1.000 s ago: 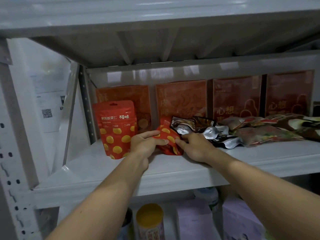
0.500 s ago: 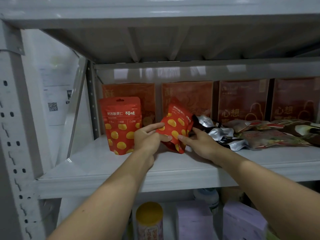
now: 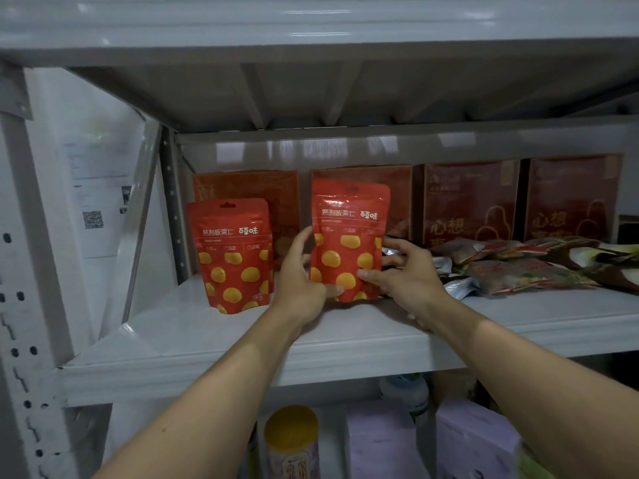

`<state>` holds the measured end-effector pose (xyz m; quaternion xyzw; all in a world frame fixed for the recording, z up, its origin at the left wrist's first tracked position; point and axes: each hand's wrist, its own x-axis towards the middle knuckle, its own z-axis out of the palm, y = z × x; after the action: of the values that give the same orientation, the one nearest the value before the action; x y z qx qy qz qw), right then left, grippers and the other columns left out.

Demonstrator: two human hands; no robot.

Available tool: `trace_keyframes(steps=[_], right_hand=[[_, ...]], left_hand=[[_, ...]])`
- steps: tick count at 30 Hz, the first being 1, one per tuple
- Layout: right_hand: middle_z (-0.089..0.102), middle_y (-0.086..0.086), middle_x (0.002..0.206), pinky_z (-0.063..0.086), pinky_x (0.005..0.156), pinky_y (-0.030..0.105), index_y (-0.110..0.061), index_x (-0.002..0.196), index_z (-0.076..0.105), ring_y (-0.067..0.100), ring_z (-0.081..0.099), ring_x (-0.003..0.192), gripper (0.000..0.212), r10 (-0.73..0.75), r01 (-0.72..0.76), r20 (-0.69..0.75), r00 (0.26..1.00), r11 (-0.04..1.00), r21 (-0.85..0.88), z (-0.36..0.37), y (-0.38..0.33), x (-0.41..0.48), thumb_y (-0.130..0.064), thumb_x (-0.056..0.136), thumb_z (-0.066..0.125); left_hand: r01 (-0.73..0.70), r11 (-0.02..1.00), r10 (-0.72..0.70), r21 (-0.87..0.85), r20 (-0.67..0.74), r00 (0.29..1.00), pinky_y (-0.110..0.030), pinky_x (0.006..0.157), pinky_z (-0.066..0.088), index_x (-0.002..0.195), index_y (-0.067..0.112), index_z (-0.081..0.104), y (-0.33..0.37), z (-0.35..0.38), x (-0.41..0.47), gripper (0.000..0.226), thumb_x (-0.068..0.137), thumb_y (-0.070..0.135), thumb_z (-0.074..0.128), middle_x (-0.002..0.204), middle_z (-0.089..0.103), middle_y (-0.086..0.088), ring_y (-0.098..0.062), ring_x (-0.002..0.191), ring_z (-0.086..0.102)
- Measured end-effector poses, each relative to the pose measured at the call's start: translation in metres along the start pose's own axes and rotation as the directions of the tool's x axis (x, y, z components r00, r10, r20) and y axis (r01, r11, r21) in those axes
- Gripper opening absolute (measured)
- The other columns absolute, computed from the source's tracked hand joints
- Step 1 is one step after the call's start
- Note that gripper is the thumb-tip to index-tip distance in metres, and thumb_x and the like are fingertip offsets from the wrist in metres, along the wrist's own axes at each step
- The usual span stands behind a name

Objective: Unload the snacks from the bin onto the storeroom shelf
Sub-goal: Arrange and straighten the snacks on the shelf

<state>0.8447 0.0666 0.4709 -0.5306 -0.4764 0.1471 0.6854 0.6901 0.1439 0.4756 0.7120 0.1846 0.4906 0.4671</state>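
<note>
Snack pouch (image 3: 349,236), red with yellow chestnuts, stands upright on the grey storeroom shelf (image 3: 214,344), gripped at its lower edges by the left hand (image 3: 300,281) and right hand (image 3: 406,278). A matching pouch (image 3: 232,254) stands just beside it on the left; loose snack packets (image 3: 518,267) lie to the right.

red chestnut pouches (image 3: 349,236): 2 | dark red boxes (image 3: 470,198): 4 | hands (image 3: 301,285): 2

dim, soft focus, glare streaks on the shelf's (image 3: 242,344) edges, corners warped.
</note>
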Motion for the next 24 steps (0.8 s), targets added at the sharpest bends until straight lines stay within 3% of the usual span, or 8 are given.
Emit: trace_keyframes(steps=[3,7,10,13,18,21,24], right_hand=[[0.075,0.01,0.097,0.061,0.079,0.045,-0.011,0.119,0.064,0.024,0.075,0.085,0.05,-0.005,0.005,0.004,1.0,0.999,-0.032,0.001,-0.003,-0.003,-0.002,0.074,0.084],[0.075,0.01,0.095,0.061,0.08,0.049,-0.014,0.111,0.066,0.025,0.074,0.088,0.041,0.007,-0.008,-0.018,1.0,1.0,-0.01,0.002,-0.009,-0.01,-0.005,0.075,0.084],[0.075,0.007,0.095,0.062,0.075,0.04,-0.021,0.102,0.065,0.022,0.074,0.087,0.034,-0.007,0.007,-0.016,1.0,1.0,-0.006,0.006,-0.018,-0.018,-0.009,0.076,0.084],[0.074,0.006,0.094,0.061,0.067,0.028,-0.015,0.101,0.065,0.016,0.074,0.083,0.031,-0.037,0.037,-0.002,0.999,0.999,0.016,0.012,-0.03,-0.026,-0.011,0.076,0.084],[0.074,0.008,0.092,0.062,0.073,0.036,-0.01,0.098,0.066,0.021,0.074,0.086,0.031,-0.049,0.048,0.042,0.998,0.999,0.023,0.04,-0.04,-0.031,-0.01,0.074,0.085],[0.074,0.009,0.092,0.061,0.069,0.033,-0.01,0.096,0.065,0.021,0.074,0.084,0.03,-0.029,0.026,0.076,0.997,0.999,0.038,0.067,-0.039,-0.035,-0.009,0.073,0.085],[0.074,0.011,0.093,0.062,0.073,0.041,-0.007,0.096,0.066,0.023,0.074,0.086,0.035,-0.002,-0.004,0.107,0.994,0.998,0.056,0.095,-0.035,-0.037,-0.009,0.07,0.088]], left_hand=[[-0.047,0.999,0.047,-0.018,0.02,0.999,-0.026,0.08,0.058,0.139,0.034,0.043,0.004,0.0,-0.006,0.088,0.073,-0.011,0.079,0.118,0.057,0.019,-0.003,0.108,0.058],[-0.077,0.997,0.077,-0.004,0.064,0.995,-0.022,0.079,0.057,0.143,0.032,0.041,0.01,-0.003,-0.013,0.086,0.076,-0.008,0.077,0.124,0.057,0.017,-0.002,0.11,0.058],[-0.083,0.996,0.084,-0.014,0.086,0.993,-0.026,0.082,0.058,0.145,0.03,0.04,0.018,-0.011,-0.019,0.087,0.076,-0.006,0.079,0.128,0.058,0.012,-0.006,0.114,0.06],[-0.107,0.994,0.106,0.008,0.109,0.988,-0.025,0.085,0.058,0.138,0.033,0.042,0.026,-0.028,-0.024,0.084,0.074,-0.003,0.081,0.126,0.059,0.012,-0.008,0.116,0.06],[-0.123,0.99,0.117,0.073,0.08,0.99,-0.032,0.091,0.057,0.143,0.033,0.039,0.035,-0.063,-0.035,0.088,0.073,0.003,0.083,0.126,0.057,0.016,-0.011,0.119,0.058],[-0.127,0.987,0.123,0.095,0.048,0.991,-0.037,0.092,0.057,0.144,0.03,0.04,0.033,-0.089,-0.044,0.089,0.072,0.003,0.084,0.128,0.057,0.012,-0.014,0.121,0.058],[-0.106,0.987,0.105,0.12,0.015,0.994,-0.024,0.084,0.058,0.144,0.029,0.04,0.026,-0.117,-0.053,0.088,0.072,0.005,0.085,0.128,0.058,0.011,-0.012,0.118,0.059]])
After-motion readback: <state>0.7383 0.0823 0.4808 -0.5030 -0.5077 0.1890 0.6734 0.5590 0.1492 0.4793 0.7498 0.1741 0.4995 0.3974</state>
